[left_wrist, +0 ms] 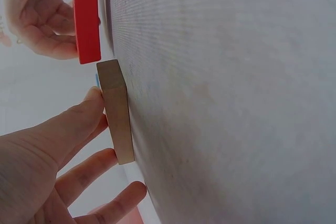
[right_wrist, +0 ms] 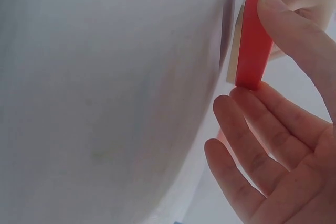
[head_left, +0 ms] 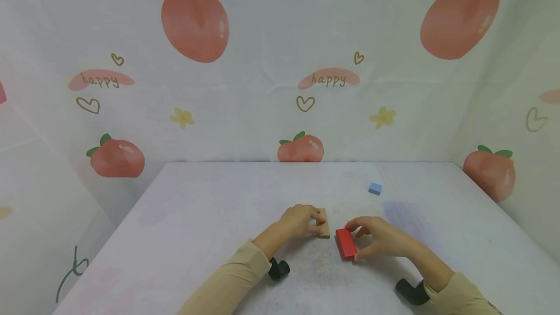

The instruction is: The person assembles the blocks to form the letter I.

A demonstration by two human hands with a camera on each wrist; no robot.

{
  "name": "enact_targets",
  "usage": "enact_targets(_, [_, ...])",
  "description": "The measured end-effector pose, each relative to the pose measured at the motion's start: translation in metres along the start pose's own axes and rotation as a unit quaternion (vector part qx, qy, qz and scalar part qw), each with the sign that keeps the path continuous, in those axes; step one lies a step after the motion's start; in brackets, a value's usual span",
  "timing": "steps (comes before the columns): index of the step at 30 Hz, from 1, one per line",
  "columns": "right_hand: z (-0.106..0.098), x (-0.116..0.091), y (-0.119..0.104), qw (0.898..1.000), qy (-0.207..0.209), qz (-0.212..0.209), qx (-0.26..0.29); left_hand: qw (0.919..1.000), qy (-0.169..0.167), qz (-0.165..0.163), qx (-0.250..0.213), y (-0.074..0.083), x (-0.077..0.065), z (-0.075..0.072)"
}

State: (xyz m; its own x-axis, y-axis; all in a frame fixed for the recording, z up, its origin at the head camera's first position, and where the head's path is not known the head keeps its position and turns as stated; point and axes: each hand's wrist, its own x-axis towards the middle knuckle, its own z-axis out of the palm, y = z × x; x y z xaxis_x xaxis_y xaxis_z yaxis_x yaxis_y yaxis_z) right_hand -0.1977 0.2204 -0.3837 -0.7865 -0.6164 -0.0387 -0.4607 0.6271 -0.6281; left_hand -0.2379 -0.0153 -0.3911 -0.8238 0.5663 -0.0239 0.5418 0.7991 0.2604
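Note:
My left hand [head_left: 301,220] pinches a flat wooden block [head_left: 325,231] by its two ends, thumb at the near end. The left wrist view shows the thumb and fingers against the bare wood block [left_wrist: 119,121]. Just to the right, my right hand [head_left: 381,238] holds a red block [head_left: 347,245] between the thumb and a finger. From the right wrist, the red block [right_wrist: 254,40] partly covers the wooden one behind it. A narrow gap separates the two blocks in the head view.
A small blue block [head_left: 375,188] lies farther back on the pale tabletop [head_left: 210,218], right of the hands. A hanging cloth [head_left: 245,96] with printed fruit stands behind and beside the table. Black wrist mounts [head_left: 279,270] sit under both forearms.

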Motion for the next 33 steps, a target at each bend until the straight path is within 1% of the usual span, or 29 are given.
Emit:
enact_targets(6, [0.0006,0.0007,-0.0019,1.000,-0.005,-0.004,0.010,1.0000,0.003,0.002,-0.006,0.0004,-0.0010,-0.0010])
enact_targets(16, [0.0023,0.0020,-0.0037,1.000,-0.009,-0.012,0.007,1.0000,-0.003,0.000,-0.008,0.0004,-0.0003,-0.0005])
enact_targets(22, [0.0037,0.0034,-0.0024,1.000,-0.008,-0.026,0.001,1.0000,-0.002,0.000,-0.006,0.0005,-0.0006,-0.0010])
enact_targets(33, [0.0051,0.0050,-0.0044,0.999,-0.019,-0.039,0.012,1.0000,0.002,0.002,-0.005,-0.0004,-0.0003,-0.0006])
